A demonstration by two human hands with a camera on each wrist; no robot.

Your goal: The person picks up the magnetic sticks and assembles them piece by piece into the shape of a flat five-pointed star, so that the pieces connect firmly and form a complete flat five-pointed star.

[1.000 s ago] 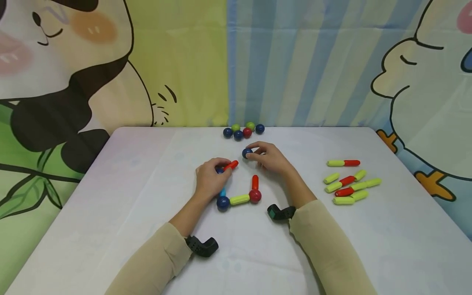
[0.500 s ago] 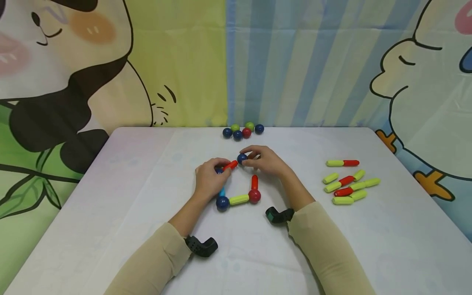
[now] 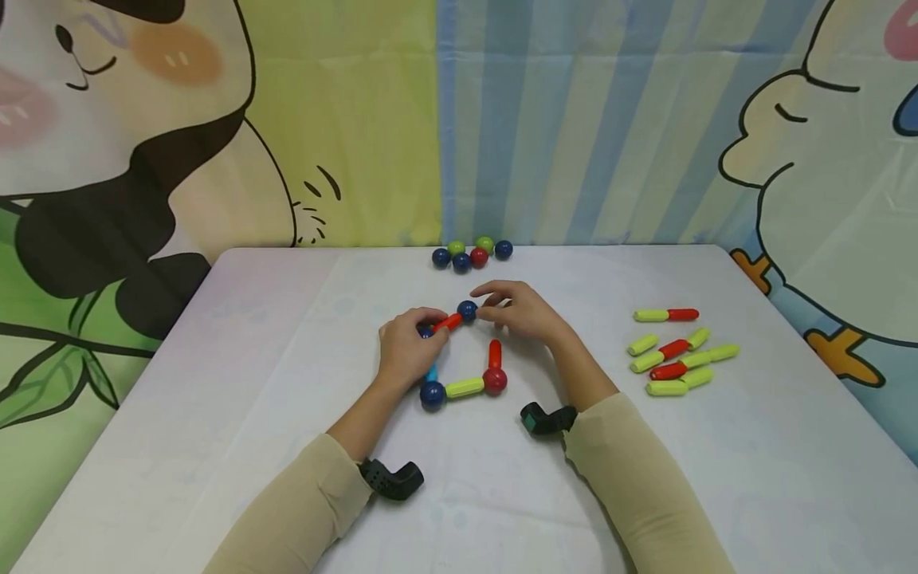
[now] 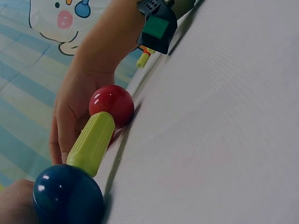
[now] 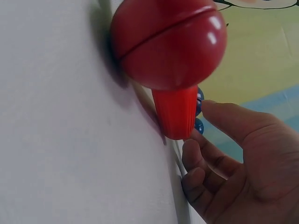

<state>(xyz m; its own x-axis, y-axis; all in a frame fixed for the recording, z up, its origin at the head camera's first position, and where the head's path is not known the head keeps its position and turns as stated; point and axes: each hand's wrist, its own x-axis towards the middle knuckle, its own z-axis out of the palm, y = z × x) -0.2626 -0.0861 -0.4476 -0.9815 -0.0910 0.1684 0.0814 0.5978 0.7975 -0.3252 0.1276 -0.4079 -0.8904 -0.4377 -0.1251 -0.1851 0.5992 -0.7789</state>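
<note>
My left hand (image 3: 410,347) holds the far-left blue ball (image 3: 426,332) of a stick-and-ball frame; fingers partly hide it. A red stick (image 3: 449,323) juts from this ball, with another blue ball (image 3: 467,311) on its far end. My right hand (image 3: 523,311) is at that ball's right side, thumb and fingers spread, also in the right wrist view (image 5: 252,158). Towards me, a light-blue stick (image 3: 432,373) meets a blue ball (image 3: 433,395). From there a yellow-green stick (image 3: 464,388) runs to a red ball (image 3: 495,381), which bears an upright-pointing red stick (image 3: 496,354).
Several loose balls, blue, green and red (image 3: 479,257), sit together at the table's far edge. On the right lie several yellow-green and red sticks (image 3: 674,349). A printed cloth (image 3: 574,119) hangs behind the white table (image 3: 287,319).
My right hand brought the blue ball left and towards me onto the red stick's end, then its fingers loosened from it. The left hand has stayed in place.
</note>
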